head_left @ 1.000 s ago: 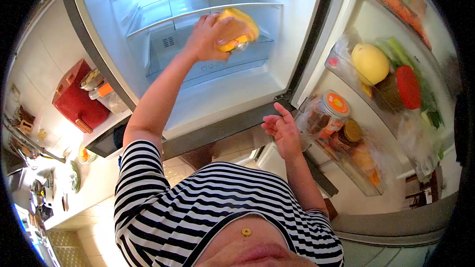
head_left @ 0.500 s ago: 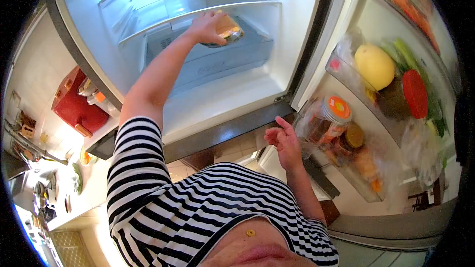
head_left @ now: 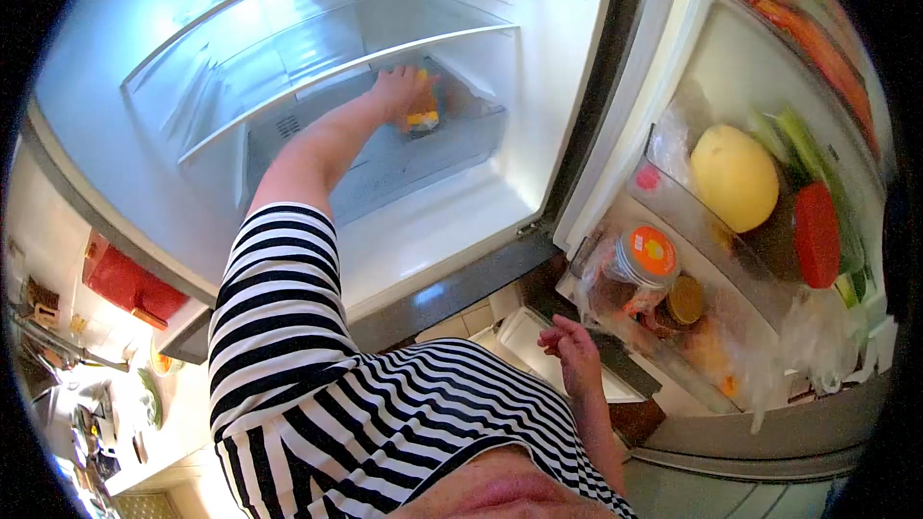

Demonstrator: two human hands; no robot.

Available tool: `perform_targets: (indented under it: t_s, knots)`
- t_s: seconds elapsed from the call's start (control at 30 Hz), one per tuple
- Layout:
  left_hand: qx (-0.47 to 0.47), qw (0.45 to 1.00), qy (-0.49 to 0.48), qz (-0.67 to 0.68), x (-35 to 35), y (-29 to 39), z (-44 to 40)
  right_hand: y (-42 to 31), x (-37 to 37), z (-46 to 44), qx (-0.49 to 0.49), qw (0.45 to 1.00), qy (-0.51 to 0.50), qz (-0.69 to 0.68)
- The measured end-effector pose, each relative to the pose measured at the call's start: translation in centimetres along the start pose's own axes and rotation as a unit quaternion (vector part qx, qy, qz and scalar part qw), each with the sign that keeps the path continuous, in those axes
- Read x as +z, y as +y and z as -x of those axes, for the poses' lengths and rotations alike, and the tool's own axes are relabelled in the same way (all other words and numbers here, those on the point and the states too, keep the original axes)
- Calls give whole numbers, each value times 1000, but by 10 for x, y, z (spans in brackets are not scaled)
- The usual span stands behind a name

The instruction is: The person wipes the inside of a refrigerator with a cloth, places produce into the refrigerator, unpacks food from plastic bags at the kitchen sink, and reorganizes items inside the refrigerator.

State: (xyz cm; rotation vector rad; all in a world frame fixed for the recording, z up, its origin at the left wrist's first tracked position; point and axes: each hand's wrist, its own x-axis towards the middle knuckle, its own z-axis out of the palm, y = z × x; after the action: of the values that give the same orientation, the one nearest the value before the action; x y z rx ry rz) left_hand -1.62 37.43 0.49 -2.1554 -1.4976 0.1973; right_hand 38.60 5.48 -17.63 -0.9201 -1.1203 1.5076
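My left hand (head_left: 399, 89) reaches deep into the fridge and is closed on a small package (head_left: 423, 117) with yellow and orange on it. Blur and my fingers hide what it contains. Hand and package are at the clear bottom drawer (head_left: 356, 178), beneath the lower glass shelf (head_left: 298, 96); I cannot tell whether the package touches the drawer. Between the fridge body and its open door, my right hand (head_left: 574, 351) hangs with loosely bent fingers apart and nothing in them.
The open door's racks hold a yellow melon (head_left: 734, 178), green vegetables, a jar with an orange lid (head_left: 649, 255) and plastic bags (head_left: 817, 341). At the left, a red container (head_left: 130, 279) stands near a counter with kitchenware.
The left hand and package have moved lower and farther back at the drawer, and the package has turned. The right hand has dropped and drawn back. The whole view has shifted.
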Motion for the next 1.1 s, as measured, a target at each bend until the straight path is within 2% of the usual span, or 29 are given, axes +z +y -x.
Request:
perform_targets:
  t_s: [0.13, 0.23, 0.3, 0.43, 0.53, 0.6, 0.63, 0.7, 0.77, 0.83, 0.9, 0.97, 1.03, 1.1]
  knots:
    - [21, 999, -7, -38, 18, -2, -12, 6, -4, 5, 34, 999, 35, -3]
    - [-25, 998, -53, -36, 11, -2, -12, 3, 1, 1, 39, 997, 61, 12]
    - [-35, 998, -26, -34, 12, 1, -1, 5, 7, 1, 56, 996, 66, 29]
    - [-10, 999, 1, -46, 36, -12, 4, 10, 13, -7, 29, 999, 33, 32]
    - [-22, 999, 1, 32, 53, -30, 4, 9, 21, -1, 61, 998, 8, 23]
    - [-108, 972, -38, 204, 45, -39, 4, 7, 26, 3, 58, 998, -10, 22]
    - [-113, 972, -37, 203, 42, -45, 2, 7, 29, 7, 56, 998, -22, 17]
    - [-33, 994, -2, 102, 39, -46, 3, 5, 33, 12, 49, 998, -38, 27]
    - [-61, 993, 75, 63, 6, -20, 18, 5, 40, 19, 48, 997, -56, 37]
    - [-65, 996, 10, 61, -91, 24, 61, 9, 47, 27, 69, 995, -70, 36]
    - [-117, 987, 2, 113, -123, 56, 84, 16, 53, 36, 81, 990, -105, 42]
    - [-99, 988, 34, 116, -165, 98, 149, 29, 61, 43, 122, 980, -154, 12]
    - [-18, 962, 236, 138, -160, 150, 222, 35, 68, 54, 143, 972, -185, 29]
    - [88, 950, 247, 171, -161, 188, 299, 54, 73, 60, 157, 961, -229, 21]
